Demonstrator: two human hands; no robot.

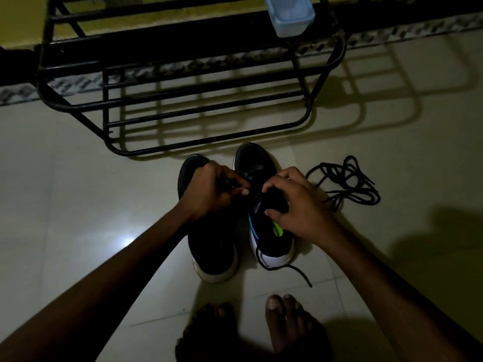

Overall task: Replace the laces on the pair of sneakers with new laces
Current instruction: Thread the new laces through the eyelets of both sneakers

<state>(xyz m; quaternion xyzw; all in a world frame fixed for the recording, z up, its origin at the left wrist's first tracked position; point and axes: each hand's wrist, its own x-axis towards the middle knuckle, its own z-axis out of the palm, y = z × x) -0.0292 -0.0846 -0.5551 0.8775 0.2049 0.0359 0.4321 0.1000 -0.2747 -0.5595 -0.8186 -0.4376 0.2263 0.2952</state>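
Note:
Two dark sneakers with white soles stand side by side on the tiled floor. My left hand (214,189) hovers over the left sneaker (209,246) and pinches a black lace at the inner side of the right sneaker (264,231). My right hand (295,202) grips that sneaker's tongue and upper. A black lace end (285,269) trails from the right sneaker's heel onto the floor. A loose tangle of black laces (345,181) lies on the floor to the right of the shoes. The eyelets are hidden under my fingers.
A black metal shoe rack (183,100) stands just beyond the sneakers, against a yellow wall. A pale plastic box (290,15) sits on its upper right. My bare feet (285,322) are on the floor in front of the shoes.

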